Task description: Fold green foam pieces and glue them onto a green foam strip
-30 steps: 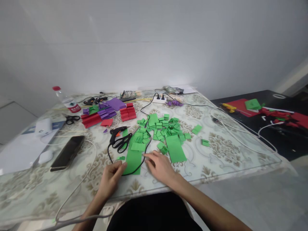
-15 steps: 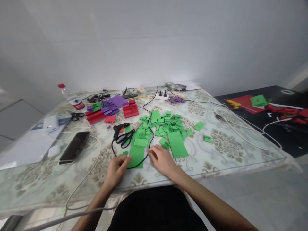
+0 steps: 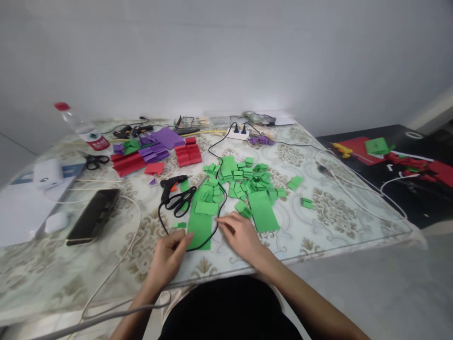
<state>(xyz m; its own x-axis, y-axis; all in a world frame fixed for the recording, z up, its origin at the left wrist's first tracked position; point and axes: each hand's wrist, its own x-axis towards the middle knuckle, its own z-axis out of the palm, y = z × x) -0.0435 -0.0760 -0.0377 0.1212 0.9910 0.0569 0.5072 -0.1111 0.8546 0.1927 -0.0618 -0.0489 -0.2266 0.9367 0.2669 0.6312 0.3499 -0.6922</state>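
Note:
My left hand (image 3: pixel 169 256) rests near the front edge of the table, fingers curled in and thumb against them. It covers part of the black cord (image 3: pixel 207 244), and what it holds, if anything, is hidden. My right hand (image 3: pixel 243 236) lies to the right of a long green paper strip (image 3: pixel 200 231), thumb and forefinger drawn close together beside the cord. Nothing can be made out between those fingertips. Ahead are black-handled scissors (image 3: pixel 182 202), a black glue gun (image 3: pixel 170 184) and a heap of small folded green paper pieces (image 3: pixel 244 178). A green sheet (image 3: pixel 264 212) lies beyond my right hand.
At left are a phone (image 3: pixel 94 216), a white charger (image 3: pixel 48 174), a bottle (image 3: pixel 85 130) and second scissors (image 3: pixel 95 160). Red folded paper (image 3: pixel 188 153) and purple sheets (image 3: pixel 166 138) lie behind. A power strip (image 3: pixel 238 134) stands at the back; a white cable (image 3: pixel 357 205) crosses the right side.
The view has shifted slightly, so the things at left appear farther left and lower. Both hands keep nearly the same pose and place. No paper piece has visibly been moved.

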